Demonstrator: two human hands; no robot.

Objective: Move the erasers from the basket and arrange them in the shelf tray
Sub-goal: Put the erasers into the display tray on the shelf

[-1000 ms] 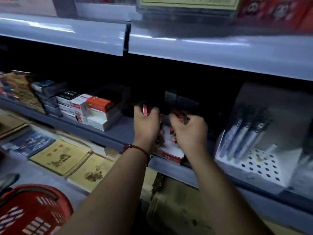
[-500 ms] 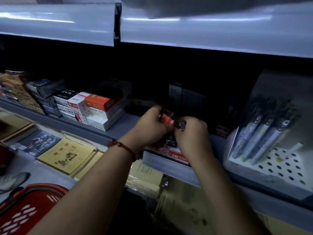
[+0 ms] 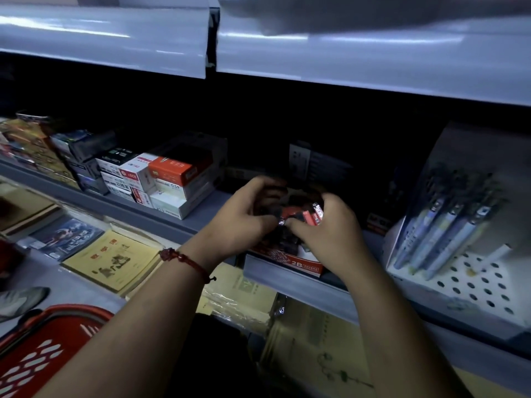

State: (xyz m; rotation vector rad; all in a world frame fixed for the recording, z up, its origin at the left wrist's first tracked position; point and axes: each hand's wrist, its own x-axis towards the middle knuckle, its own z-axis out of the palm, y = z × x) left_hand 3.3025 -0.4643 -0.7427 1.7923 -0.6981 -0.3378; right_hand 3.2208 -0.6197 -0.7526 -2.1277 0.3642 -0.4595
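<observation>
Both hands meet over the red-and-white shelf tray [image 3: 290, 261] marked 2B, on the middle shelf. My right hand [image 3: 330, 231] is closed around several small red and black wrapped erasers [image 3: 311, 216], held upright above the tray. My left hand [image 3: 247, 216], with a red cord on its wrist, pinches the end of one red eraser [image 3: 287, 214] next to the right hand's fingertips. More dark erasers lie in the tray under the hands, mostly hidden. The red basket [image 3: 37, 354] sits at the lower left; its contents are out of sight.
Stacked white, red and black boxes [image 3: 161, 179] stand left of the tray. A white perforated pen display [image 3: 459, 248] with several pens stands to its right. Yellow notebooks [image 3: 112, 259] lie on the lower shelf. The shelf above [image 3: 344, 53] overhangs the hands.
The hands have drawn together over the tray, from apart to touching. The left hand now pinches an eraser beside the right hand's bundle. The view has shifted slightly downward.
</observation>
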